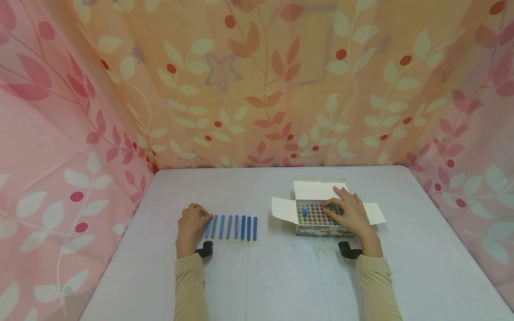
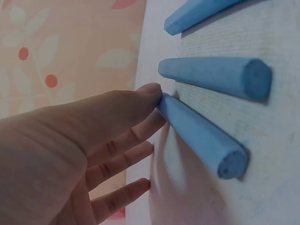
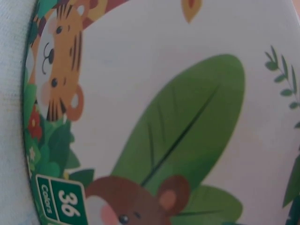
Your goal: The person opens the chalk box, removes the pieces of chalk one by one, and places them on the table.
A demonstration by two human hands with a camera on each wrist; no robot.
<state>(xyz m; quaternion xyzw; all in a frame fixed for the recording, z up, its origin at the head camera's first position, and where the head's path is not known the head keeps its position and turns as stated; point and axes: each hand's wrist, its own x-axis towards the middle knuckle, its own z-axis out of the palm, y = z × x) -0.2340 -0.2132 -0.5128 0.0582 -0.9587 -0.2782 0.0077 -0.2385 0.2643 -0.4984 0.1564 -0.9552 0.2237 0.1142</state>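
Note:
Several blue and violet chalk sticks (image 1: 229, 227) lie side by side in a row on the table. At the row's left end, my left hand (image 1: 192, 223) pinches the far tip of the leftmost blue chalk stick (image 2: 201, 133) between thumb and forefinger, its other fingers spread. My right hand (image 1: 348, 211) is over the open chalk box (image 1: 321, 230), thumb and forefinger close together among the chalk tops; whether they grip one is too small to tell. One blue chalk (image 1: 304, 212) pokes up above the others in the box.
The box's white flaps (image 1: 284, 209) are folded out to the left, right and back. Its printed front (image 3: 187, 117) shows animals, leaves and "36 Colors". A white cloth covers the table (image 1: 273, 276), with patterned curtains (image 1: 257, 89) behind and at both sides.

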